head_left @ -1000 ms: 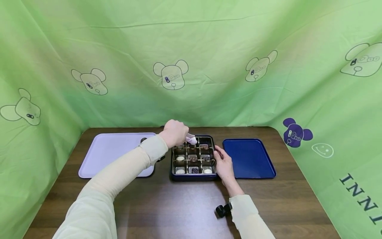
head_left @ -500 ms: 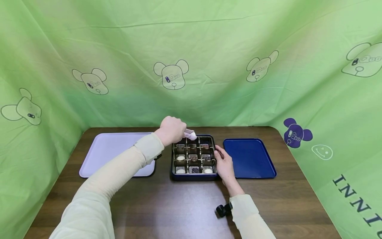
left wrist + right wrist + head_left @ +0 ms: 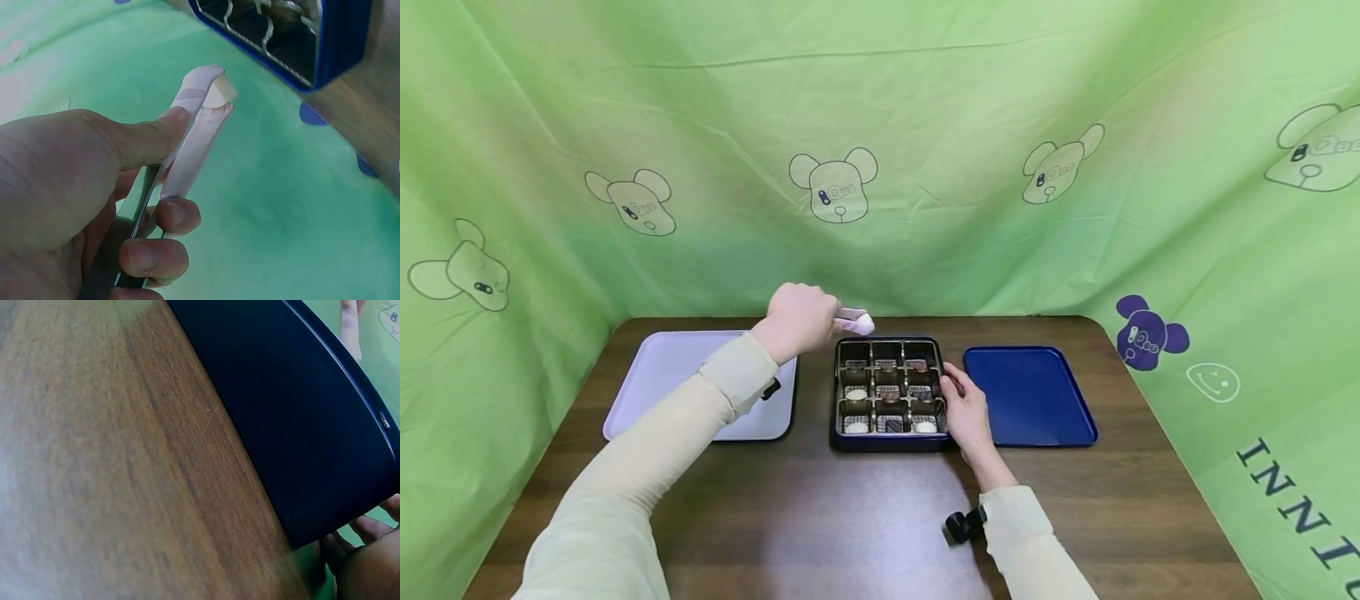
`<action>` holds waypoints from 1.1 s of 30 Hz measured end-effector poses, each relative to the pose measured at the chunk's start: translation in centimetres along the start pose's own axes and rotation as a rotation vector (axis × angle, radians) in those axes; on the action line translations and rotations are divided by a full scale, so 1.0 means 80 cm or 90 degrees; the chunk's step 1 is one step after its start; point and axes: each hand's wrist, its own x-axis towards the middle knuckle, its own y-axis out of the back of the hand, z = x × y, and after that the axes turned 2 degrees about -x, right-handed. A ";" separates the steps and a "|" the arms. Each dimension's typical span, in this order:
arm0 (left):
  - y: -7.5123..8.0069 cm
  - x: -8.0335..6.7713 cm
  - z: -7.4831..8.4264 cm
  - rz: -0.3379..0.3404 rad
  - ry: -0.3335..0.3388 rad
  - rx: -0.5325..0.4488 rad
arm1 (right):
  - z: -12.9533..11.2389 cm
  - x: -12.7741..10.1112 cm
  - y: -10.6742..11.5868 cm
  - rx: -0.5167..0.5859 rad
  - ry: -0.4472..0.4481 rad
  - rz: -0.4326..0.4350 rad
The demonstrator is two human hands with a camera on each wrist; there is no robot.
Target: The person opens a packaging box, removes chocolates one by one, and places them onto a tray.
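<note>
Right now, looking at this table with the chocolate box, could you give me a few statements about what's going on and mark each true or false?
1. The left hand grips pale pink-tipped tongs that pinch a small white chocolate piece. True.
2. The tongs are lowered into a compartment of the dark blue partitioned chocolate box. False: they are held above the table by the box's far left corner.
3. The right hand rests against the box's right side. True.
4. The dark blue rectangular tray lies left of the box. False: it lies to the right; the lavender rectangular tray is on the left.
5. Chocolates lie on the dark blue tray. False: none show on it.
</note>
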 end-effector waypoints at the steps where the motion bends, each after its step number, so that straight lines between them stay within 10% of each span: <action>1: 0.001 -0.002 -0.005 0.003 0.002 -0.004 | 0.000 0.000 0.001 0.000 0.000 0.000; 33: -0.048 -0.107 -0.153 -0.067 0.185 -0.100 | 0.001 0.001 0.000 0.000 0.001 0.002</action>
